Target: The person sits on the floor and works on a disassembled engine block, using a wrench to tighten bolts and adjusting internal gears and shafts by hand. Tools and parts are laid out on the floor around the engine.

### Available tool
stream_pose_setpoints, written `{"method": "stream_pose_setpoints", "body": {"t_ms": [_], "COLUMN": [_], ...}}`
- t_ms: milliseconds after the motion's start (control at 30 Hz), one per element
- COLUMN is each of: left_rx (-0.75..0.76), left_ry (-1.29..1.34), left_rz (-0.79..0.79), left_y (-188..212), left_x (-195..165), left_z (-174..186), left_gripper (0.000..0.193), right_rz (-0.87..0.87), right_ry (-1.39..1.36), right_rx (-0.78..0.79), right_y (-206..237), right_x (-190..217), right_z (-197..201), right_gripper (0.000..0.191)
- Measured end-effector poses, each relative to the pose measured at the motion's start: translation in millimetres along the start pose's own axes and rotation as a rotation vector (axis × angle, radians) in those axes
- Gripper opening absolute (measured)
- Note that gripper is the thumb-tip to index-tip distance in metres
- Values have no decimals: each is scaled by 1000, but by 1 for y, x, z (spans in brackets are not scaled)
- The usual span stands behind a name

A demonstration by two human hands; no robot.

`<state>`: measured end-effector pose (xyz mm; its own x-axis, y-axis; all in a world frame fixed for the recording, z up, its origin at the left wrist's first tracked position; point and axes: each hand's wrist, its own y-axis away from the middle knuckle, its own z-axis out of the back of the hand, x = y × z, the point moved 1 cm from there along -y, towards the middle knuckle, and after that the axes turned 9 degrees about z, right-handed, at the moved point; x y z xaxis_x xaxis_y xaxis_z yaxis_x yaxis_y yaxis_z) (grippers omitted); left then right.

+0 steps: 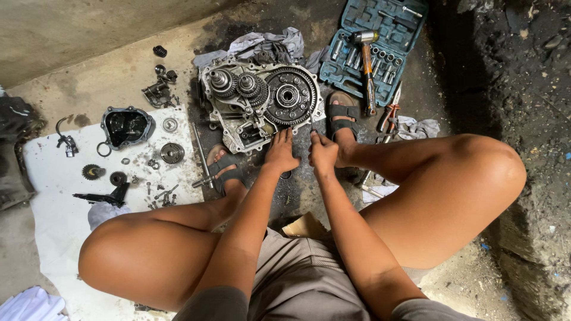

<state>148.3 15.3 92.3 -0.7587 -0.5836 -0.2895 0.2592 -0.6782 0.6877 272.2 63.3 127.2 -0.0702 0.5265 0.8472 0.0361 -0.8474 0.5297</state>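
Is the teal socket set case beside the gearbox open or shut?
Open. The teal socket case lies with its lid off or folded back, showing rows of sockets in their slots, and a hammer rests across them.

Beige ribbed shorts (300,273) are worn, with grey sleeves (217,303) seen at the upper arms. Dark strapped sandals (343,111) are worn on both feet. The forearms, hands and legs are left bare.

My knees wall both sides; the open grey metal gearbox with big gears (262,98) blocks ahead; bare floor under my wrists.
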Motion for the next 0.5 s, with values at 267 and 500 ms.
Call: {"method": "stream_pose_setpoints", "body": {"t_ms": [267,500], "left_rx": [-6,-32], "left_ry": [50,68], "left_rz": [-2,-25], "left_y": [1,-3], "left_x": [2,4], "left_z": [2,-1], "left_gripper": [114,113], "right_rz": [-30,-22], "right_ry": [-10,-65], "right_rx": [68,46], "right_y": [-18,-17], "right_x": [19,11], "right_z": [-6,-6], "right_gripper": [23,23]}}
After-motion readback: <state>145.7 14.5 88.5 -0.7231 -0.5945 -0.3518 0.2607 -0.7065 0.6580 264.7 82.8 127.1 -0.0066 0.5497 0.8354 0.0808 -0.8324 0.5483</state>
